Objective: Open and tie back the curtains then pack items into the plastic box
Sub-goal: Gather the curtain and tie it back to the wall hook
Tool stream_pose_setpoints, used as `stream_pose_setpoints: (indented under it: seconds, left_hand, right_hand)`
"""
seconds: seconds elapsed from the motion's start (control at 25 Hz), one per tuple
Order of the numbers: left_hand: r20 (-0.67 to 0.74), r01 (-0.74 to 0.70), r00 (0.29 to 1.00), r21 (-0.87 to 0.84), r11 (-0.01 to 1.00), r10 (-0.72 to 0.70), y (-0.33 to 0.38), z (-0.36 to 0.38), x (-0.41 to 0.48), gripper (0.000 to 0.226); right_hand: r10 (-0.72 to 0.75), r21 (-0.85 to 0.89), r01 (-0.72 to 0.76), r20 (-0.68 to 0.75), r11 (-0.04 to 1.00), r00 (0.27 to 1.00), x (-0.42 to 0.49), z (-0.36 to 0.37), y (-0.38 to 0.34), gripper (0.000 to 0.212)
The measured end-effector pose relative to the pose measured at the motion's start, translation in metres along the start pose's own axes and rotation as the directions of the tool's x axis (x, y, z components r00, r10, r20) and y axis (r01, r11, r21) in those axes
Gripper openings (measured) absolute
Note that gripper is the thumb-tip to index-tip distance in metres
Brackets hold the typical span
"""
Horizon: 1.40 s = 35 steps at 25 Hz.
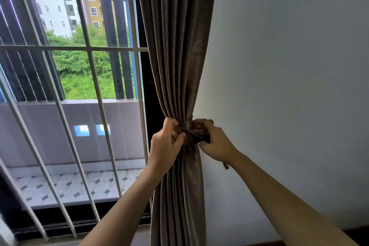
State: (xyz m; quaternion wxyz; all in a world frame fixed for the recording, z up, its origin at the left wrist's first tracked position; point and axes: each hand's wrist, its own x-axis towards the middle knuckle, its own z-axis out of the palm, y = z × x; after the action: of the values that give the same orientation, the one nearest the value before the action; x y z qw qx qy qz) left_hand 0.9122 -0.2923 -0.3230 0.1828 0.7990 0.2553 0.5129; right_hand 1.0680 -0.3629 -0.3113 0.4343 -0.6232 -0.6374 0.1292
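Brown curtain (175, 56): soft, light, bit sheeny, so prob. slips loose if knotted slack; best held by tie (190, 133) ends, close to knot. Gathered in tight pleats, cinched to a waist betw. both sets of fingers (172, 126), flaring above & below them. Left hand (164, 147) curled, pinching tie; right hand (216, 145) likewise, clamped on other end. Wall (289, 66) just right of fingers, window (69, 66) left.

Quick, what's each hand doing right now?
Left hand: closed, pinching the curtain tie.
Right hand: closed, gripping the same tie, wrapped around the brown curtain.
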Motion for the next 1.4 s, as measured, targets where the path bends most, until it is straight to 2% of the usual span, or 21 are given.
stream_pose_setpoints:
  seconds: [0.16,0.32,0.44,0.48,0.6,0.72,0.88,1.0,1.16,1.4]
  left_hand:
    - [0.021,-0.118,0.993,0.127,0.985,0.116,-0.005,-0.007,0.005,0.027]
    - [0.037,-0.14,0.99,0.213,0.967,0.136,-0.004,-0.007,0.008,0.026]
    - [0.067,-0.116,0.993,0.276,0.954,0.101,-0.001,-0.006,0.013,0.021]
    - [0.075,-0.105,0.993,0.295,0.95,0.086,-0.001,-0.005,0.017,0.018]
    - [0.08,-0.076,0.995,0.328,0.942,0.052,-0.002,-0.009,0.023,0.014]
    - [0.072,-0.078,0.996,0.312,0.947,0.059,-0.012,-0.013,0.026,0.017]
    - [0.093,-0.114,0.991,0.274,0.955,0.091,-0.027,-0.017,0.031,0.022]
    - [0.093,-0.123,0.99,0.267,0.956,0.102,-0.027,-0.015,0.031,0.022]
    - [0.095,-0.132,0.989,0.252,0.959,0.111,-0.026,-0.012,0.03,0.021]
    - [0.088,-0.117,0.991,0.245,0.962,0.098,-0.024,-0.011,0.031,0.022]
  right_hand:
    - [0.012,0.042,-0.01,-0.036,0.999,0.999,0.007,-0.008,0.012,0.021]
    - [-0.014,0.037,0.016,-0.054,0.999,0.998,0.018,-0.013,0.023,0.003]
    - [-0.015,-0.143,0.001,-0.099,0.99,0.995,0.027,-0.018,0.038,0.015]
    - [-0.009,-0.155,-0.007,-0.105,0.988,0.994,0.029,-0.02,0.044,0.018]
    - [0.032,0.053,-0.026,-0.1,0.998,0.994,0.027,-0.025,0.058,0.01]
    - [0.169,0.347,-0.094,-0.192,0.933,0.967,0.017,-0.023,0.076,0.009]
    - [0.229,0.424,-0.101,-0.265,0.9,0.937,0.02,-0.01,0.086,0.022]
    - [0.346,0.537,-0.119,-0.345,0.835,0.873,0.031,0.001,0.086,0.021]
    - [0.461,0.545,-0.212,-0.373,0.811,0.806,0.039,0.007,0.093,0.021]
    - [0.455,0.405,-0.287,-0.419,0.868,0.786,0.037,0.005,0.091,0.022]
